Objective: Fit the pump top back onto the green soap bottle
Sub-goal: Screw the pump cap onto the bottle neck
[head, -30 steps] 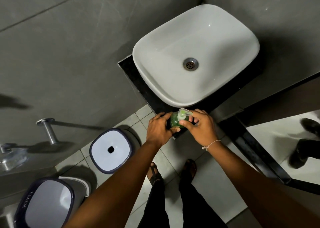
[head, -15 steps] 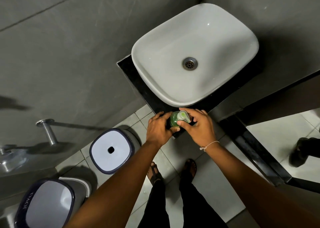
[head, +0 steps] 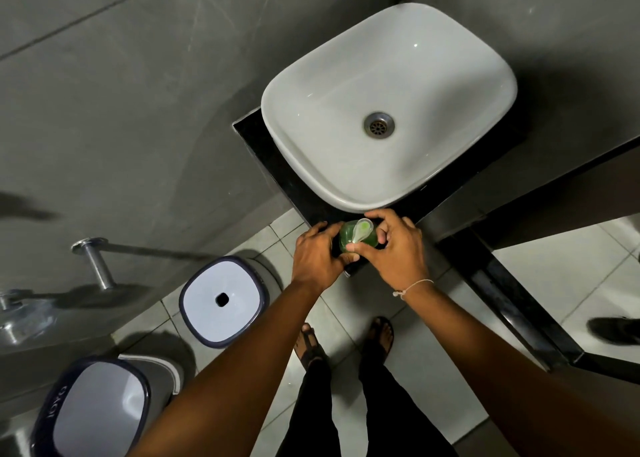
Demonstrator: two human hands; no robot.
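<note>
The green soap bottle (head: 348, 237) stands on the black counter's front edge (head: 270, 158), just in front of the white basin. Its pale pump top (head: 361, 230) sits on the bottle's neck, nozzle pointing toward me. My left hand (head: 317, 256) wraps the bottle's left side. My right hand (head: 394, 248) pinches the pump top, thumb at the near end of the nozzle and fingers curled round the far side. The bottle's lower body is hidden by both hands.
A white basin (head: 391, 106) with a metal drain fills the counter. Grey tiled walls rise behind and to the left. Two white-lidded bins (head: 223, 300) (head: 93, 411) stand on the floor at left. Another person's dark shoe (head: 613, 330) is at the far right.
The pump nozzle has turned from pointing right to pointing toward me as my right hand twisted on it. The shoes at the right shifted.
</note>
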